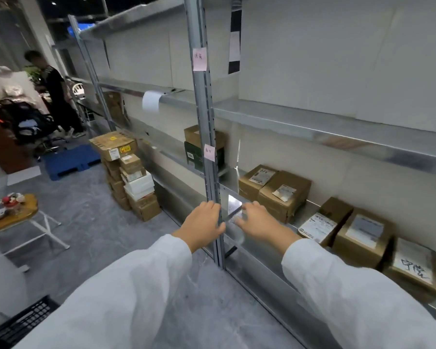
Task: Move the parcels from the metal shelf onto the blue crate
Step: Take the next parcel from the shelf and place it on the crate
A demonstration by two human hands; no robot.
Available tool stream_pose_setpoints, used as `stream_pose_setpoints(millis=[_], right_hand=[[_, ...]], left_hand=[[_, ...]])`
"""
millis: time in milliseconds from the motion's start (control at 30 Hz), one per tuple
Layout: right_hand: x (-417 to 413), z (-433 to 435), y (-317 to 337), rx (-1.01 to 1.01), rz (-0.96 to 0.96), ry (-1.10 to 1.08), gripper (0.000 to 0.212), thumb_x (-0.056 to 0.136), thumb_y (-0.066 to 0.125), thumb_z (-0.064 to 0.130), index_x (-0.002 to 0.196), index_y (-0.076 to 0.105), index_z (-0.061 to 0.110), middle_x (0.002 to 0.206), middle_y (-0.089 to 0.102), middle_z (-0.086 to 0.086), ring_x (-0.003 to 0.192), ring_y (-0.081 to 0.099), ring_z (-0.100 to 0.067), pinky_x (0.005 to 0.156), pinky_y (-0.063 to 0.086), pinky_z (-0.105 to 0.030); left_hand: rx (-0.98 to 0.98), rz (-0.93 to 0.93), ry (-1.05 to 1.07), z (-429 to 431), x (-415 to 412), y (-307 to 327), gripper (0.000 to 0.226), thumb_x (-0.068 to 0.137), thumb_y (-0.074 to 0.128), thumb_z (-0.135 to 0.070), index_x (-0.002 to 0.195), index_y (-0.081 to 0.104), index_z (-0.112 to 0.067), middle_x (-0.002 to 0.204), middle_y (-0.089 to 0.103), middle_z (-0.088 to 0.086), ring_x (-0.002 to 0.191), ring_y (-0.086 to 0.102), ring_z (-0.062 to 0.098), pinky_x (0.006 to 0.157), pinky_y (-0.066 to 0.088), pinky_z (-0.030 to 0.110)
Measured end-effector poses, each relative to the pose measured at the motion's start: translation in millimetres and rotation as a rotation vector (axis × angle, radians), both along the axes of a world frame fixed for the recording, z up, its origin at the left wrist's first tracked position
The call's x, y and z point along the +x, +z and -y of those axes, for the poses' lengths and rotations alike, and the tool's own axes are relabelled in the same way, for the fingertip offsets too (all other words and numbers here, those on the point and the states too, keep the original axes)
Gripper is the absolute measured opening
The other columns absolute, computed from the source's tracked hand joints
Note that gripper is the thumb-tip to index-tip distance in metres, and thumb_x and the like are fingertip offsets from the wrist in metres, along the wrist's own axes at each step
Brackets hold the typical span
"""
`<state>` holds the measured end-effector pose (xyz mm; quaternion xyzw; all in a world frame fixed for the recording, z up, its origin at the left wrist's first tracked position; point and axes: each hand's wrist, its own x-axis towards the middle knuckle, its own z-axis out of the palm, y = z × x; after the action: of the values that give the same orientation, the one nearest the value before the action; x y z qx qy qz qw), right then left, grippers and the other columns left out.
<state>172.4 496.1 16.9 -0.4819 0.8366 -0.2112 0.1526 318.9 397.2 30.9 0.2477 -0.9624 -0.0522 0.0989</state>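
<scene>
Parcels (285,197) at rest on a lower board of the metal shelf (259,263), five brown cartons in a row to the right of the upright post (204,109); two further cartons stand on the same board left of the post. The blue crate (68,161) lies flat on the floor well apart, at the far left end of the rack, and nothing is seen on it. A stack of cartons (131,172) stands on the floor between the crate and the person.

The left hand (204,220) reaches forward with relaxed fingers against the post and grips nothing. The right hand (258,224) is spread, fingers straight, over the front lip of the board, just short of the nearest carton and empty.

Handling, as a judgement: the cartons are taped corrugated board, so stiff-walled and not slippery, with firm corners. Their small build suggests light to moderate weight, though the contents are unknown and may be fragile. Paper labels on the lids offer no purchase and could tear. The soundest hold is with a palm on each of two opposite side faces, or one hand slid under the base once the carton is drawn to the lip. The raised lip means a carton must be lifted clear, not dragged straight out.
</scene>
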Motion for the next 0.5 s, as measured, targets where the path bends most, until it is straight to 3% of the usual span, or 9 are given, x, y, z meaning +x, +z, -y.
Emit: stream_pose_setpoints(millis=[233, 367, 500], right_hand=[[-54, 46, -18, 0.097, -0.002, -0.135, 0.052, 0.094, 0.051, 0.034, 0.138, 0.042, 0.007, 0.137, 0.041, -0.013, 0.128, 0.041, -0.031, 0.105, 0.039, -0.043], [-80, 78, -22, 0.129, 0.007, -0.247, 0.046, 0.094, 0.053, 0.032, 0.131, 0.047, 0.005, 0.131, 0.046, -0.015, 0.119, 0.048, -0.031, 0.098, 0.041, -0.036], [-99, 120, -19, 0.159, -0.001, -0.355, 0.043, 0.093, 0.05, 0.032, 0.129, 0.047, 0.007, 0.122, 0.046, -0.013, 0.115, 0.05, -0.033, 0.098, 0.043, -0.041]], left_hand=[[0.055, -0.005, -0.118, 65, -72, -22, 0.041, 0.097, 0.049, -0.032, 0.13, 0.049, -0.008, 0.124, 0.053, 0.006, 0.115, 0.047, 0.021, 0.101, 0.04, 0.032], [0.078, -0.003, -0.193, 115, -109, -30, 0.036, 0.096, 0.048, -0.03, 0.124, 0.049, -0.008, 0.121, 0.052, 0.007, 0.114, 0.047, 0.023, 0.1, 0.039, 0.033], [0.085, -0.007, -0.29, 167, -138, -33, 0.037, 0.096, 0.046, -0.029, 0.127, 0.048, -0.007, 0.123, 0.052, 0.008, 0.112, 0.047, 0.023, 0.099, 0.041, 0.034]])
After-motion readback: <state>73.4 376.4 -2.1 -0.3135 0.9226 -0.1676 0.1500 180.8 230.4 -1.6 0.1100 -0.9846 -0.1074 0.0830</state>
